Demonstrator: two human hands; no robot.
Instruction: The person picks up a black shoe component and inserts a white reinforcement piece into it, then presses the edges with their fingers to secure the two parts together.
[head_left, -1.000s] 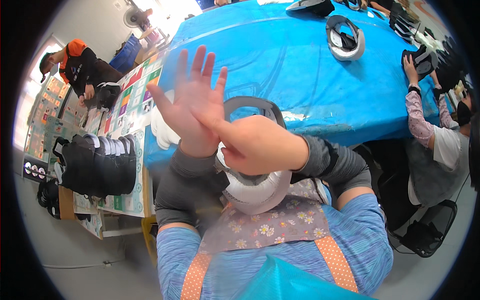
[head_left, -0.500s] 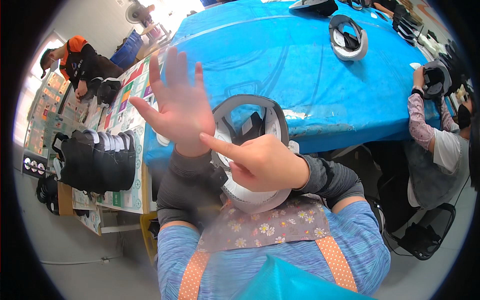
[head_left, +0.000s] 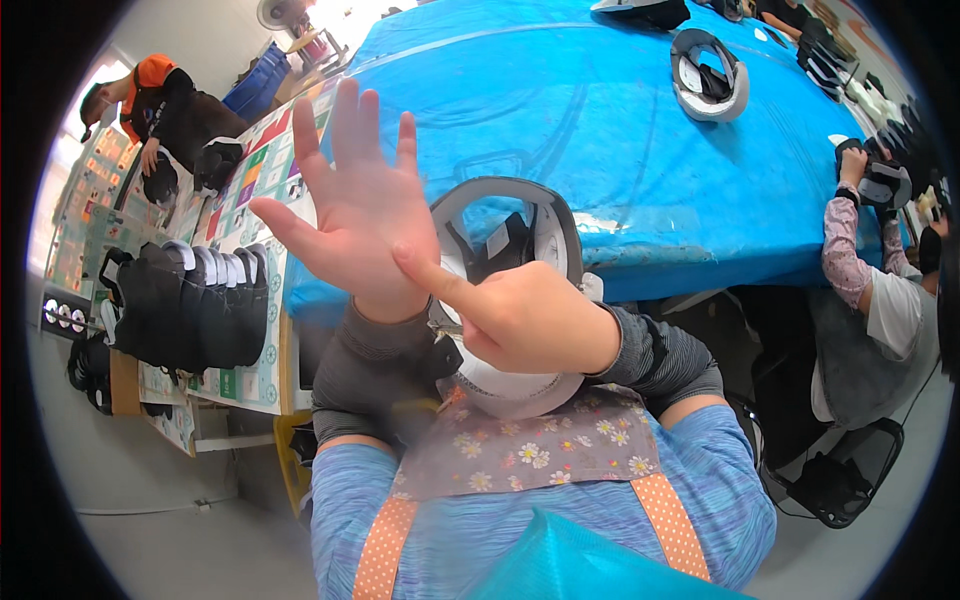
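Note:
My left hand [head_left: 365, 225] is raised with its palm toward me and its fingers spread, holding nothing. The extended index finger of my right hand [head_left: 530, 318] touches the lower part of that palm. The other right fingers are curled in, and nothing shows in them. Behind and below my hands is a ring-shaped padded liner [head_left: 552, 240], with a dark edge and a white inside, at the near edge of the blue-covered table [head_left: 620, 150]. My hands and wrists partly hide it. Dark striped sleeves cover both forearms.
A similar ring-shaped liner [head_left: 708, 85] lies farther back on the table. To the left, a row of black padded pieces [head_left: 190, 310] stands on a patterned table [head_left: 270, 170]. One person [head_left: 165, 100] works far left, another [head_left: 865, 270] at the right beside a black chair [head_left: 845, 480].
My right fingertip has moved slightly up onto the left palm. The view has shifted a little. At the right, the co-worker's hands and the dark piece they hold have turned.

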